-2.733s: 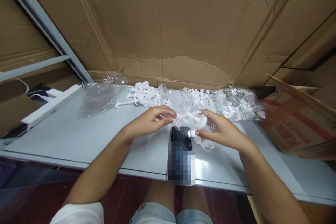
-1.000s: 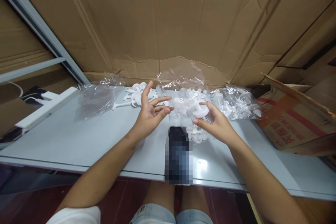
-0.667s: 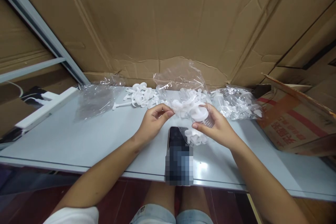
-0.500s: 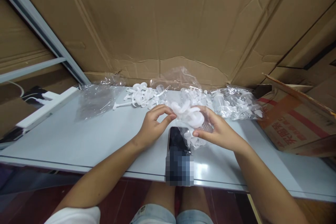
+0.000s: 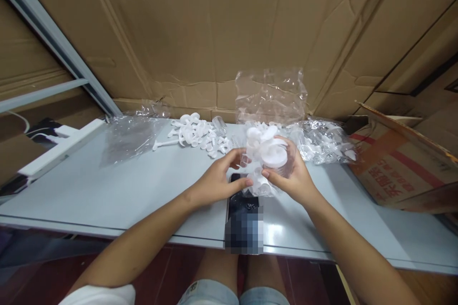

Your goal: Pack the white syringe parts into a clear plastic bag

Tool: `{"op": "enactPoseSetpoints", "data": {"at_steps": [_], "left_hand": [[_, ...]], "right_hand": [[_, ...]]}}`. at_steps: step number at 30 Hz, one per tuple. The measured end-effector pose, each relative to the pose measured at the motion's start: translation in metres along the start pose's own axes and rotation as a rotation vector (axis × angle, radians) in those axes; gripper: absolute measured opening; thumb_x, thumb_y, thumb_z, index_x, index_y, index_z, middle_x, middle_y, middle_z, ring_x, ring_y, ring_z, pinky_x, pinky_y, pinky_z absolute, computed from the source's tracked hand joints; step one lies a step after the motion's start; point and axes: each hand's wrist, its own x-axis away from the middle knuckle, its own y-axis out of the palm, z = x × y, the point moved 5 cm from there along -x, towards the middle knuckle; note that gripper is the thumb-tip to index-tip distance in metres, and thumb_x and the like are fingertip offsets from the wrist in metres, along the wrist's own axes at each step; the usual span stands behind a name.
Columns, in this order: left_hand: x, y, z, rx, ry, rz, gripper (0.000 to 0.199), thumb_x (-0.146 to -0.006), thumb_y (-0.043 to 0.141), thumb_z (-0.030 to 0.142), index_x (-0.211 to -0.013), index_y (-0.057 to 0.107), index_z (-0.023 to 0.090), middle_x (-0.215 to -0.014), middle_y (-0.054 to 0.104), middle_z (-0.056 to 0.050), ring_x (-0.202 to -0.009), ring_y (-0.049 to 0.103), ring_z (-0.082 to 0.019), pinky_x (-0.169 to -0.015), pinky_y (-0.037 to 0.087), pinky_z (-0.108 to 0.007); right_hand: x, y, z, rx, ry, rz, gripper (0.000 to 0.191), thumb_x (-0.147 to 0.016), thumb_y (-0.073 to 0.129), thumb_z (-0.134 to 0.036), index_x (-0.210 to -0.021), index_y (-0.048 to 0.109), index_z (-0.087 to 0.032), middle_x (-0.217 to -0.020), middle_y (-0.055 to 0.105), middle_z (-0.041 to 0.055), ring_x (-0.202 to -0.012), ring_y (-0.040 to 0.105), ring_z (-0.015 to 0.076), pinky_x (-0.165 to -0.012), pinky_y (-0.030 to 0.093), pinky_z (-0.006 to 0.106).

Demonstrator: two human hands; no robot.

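Note:
A clear plastic bag [image 5: 270,97] with white plastic parts [image 5: 274,152] in its lower end stands up over the table, its upper film crumpled. My right hand [image 5: 293,176] grips the bag's right side, thumb in front. My left hand [image 5: 222,178] is at its left side, curved round it with thumb and fingers parted, fingertips against the film. Beneath both hands lies a dark phone [image 5: 243,205], its lower part pixelated. Loose white parts [image 5: 196,133] are heaped behind my left hand, with a clear coil [image 5: 219,125] beside them.
A flat clear bag [image 5: 132,136] lies at the left near a white power strip [image 5: 66,145]. Another filled bag [image 5: 327,140] is at the back right, beside a cardboard box [image 5: 400,167]. Cardboard [image 5: 214,33] stands behind the grey table [image 5: 107,190].
The bag's film has swung up and right and stands taller. My left hand has opened from a pinch and shifted slightly right and down. My right hand stays on the bag.

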Motion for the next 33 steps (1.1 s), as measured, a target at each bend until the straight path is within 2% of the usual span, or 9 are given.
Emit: {"op": "enactPoseSetpoints", "data": {"at_steps": [5, 11, 13, 15, 18, 20, 23, 28, 33], "left_hand": [[0.000, 0.012, -0.004, -0.020, -0.104, -0.071, 0.033, -0.083, 0.060, 0.040, -0.107, 0.060, 0.018, -0.092, 0.065, -0.005, -0.085, 0.059, -0.017, -0.080, 0.046, -0.030], [-0.002, 0.009, -0.001, -0.005, -0.105, -0.016, 0.028, -0.083, 0.060, 0.035, -0.105, 0.062, 0.017, -0.082, 0.063, -0.002, -0.079, 0.057, -0.015, -0.077, 0.045, -0.028], [-0.002, 0.006, -0.001, 0.015, -0.079, 0.014, 0.030, -0.083, 0.060, 0.035, -0.108, 0.060, 0.018, -0.086, 0.063, -0.003, -0.083, 0.057, -0.016, -0.080, 0.046, -0.029], [-0.001, 0.004, -0.001, 0.074, -0.045, 0.033, 0.036, -0.083, 0.061, 0.035, -0.115, 0.055, 0.020, -0.099, 0.062, -0.005, -0.092, 0.058, -0.017, -0.086, 0.045, -0.030], [0.001, 0.001, -0.002, 0.199, -0.011, 0.042, 0.048, -0.083, 0.062, 0.035, -0.126, 0.045, 0.024, -0.116, 0.056, -0.008, -0.102, 0.056, -0.018, -0.093, 0.043, -0.032], [0.001, -0.002, -0.002, 0.298, -0.007, 0.050, 0.049, -0.083, 0.062, 0.036, -0.127, 0.043, 0.026, -0.119, 0.054, -0.008, -0.104, 0.056, -0.019, -0.092, 0.043, -0.033], [0.001, -0.002, -0.003, 0.398, -0.021, 0.063, 0.039, -0.082, 0.063, 0.037, -0.116, 0.050, 0.024, -0.113, 0.056, -0.007, -0.102, 0.057, -0.019, -0.088, 0.044, -0.031], [-0.001, 0.003, -0.006, 0.367, -0.081, 0.045, 0.023, -0.081, 0.065, 0.036, -0.096, 0.057, 0.020, -0.096, 0.059, -0.003, -0.094, 0.057, -0.016, -0.086, 0.042, -0.028], [0.000, 0.005, -0.007, 0.313, -0.088, 0.008, 0.021, -0.083, 0.061, 0.038, -0.091, 0.056, 0.019, -0.089, 0.057, -0.002, -0.087, 0.055, -0.015, -0.081, 0.041, -0.027]], "right_hand": [[0.001, 0.003, 0.005, -0.030, 0.024, 0.046, 0.053, -0.071, 0.072, -0.034, -0.117, 0.047, -0.024, -0.106, 0.062, 0.0053, -0.098, 0.061, 0.0210, -0.086, 0.048, 0.034], [-0.001, 0.001, 0.007, -0.102, 0.127, 0.106, 0.049, -0.066, 0.076, -0.035, -0.107, 0.050, -0.023, -0.094, 0.062, 0.0036, -0.087, 0.062, 0.0193, -0.080, 0.049, 0.033], [-0.001, 0.001, 0.009, -0.131, 0.178, 0.107, 0.050, -0.065, 0.077, -0.036, -0.104, 0.050, -0.023, -0.090, 0.063, 0.0030, -0.083, 0.062, 0.0189, -0.078, 0.050, 0.033], [0.000, 0.001, 0.011, -0.133, 0.193, 0.097, 0.049, -0.065, 0.077, -0.037, -0.103, 0.051, -0.022, -0.091, 0.064, 0.0035, -0.083, 0.063, 0.0194, -0.078, 0.051, 0.034], [0.001, 0.007, 0.011, -0.100, 0.159, 0.020, 0.047, -0.067, 0.077, -0.037, -0.105, 0.053, -0.023, -0.096, 0.066, 0.0048, -0.088, 0.064, 0.0210, -0.079, 0.051, 0.035], [0.002, 0.012, 0.009, -0.076, 0.119, -0.062, 0.045, -0.069, 0.076, -0.035, -0.106, 0.055, -0.023, -0.100, 0.066, 0.0051, -0.092, 0.064, 0.0214, -0.080, 0.051, 0.035], [0.005, 0.019, 0.004, -0.033, 0.060, -0.142, 0.041, -0.072, 0.074, -0.032, -0.108, 0.056, -0.024, -0.103, 0.065, 0.0051, -0.093, 0.063, 0.0212, -0.081, 0.050, 0.034], [0.007, 0.018, -0.002, 0.046, 0.025, -0.137, 0.039, -0.074, 0.072, -0.031, -0.108, 0.054, -0.023, -0.100, 0.065, 0.0045, -0.091, 0.063, 0.0206, -0.080, 0.049, 0.033], [0.007, 0.015, -0.003, 0.102, -0.001, -0.154, 0.042, -0.074, 0.072, -0.030, -0.110, 0.053, -0.024, -0.099, 0.065, 0.0040, -0.090, 0.063, 0.0205, -0.080, 0.048, 0.033]]}}
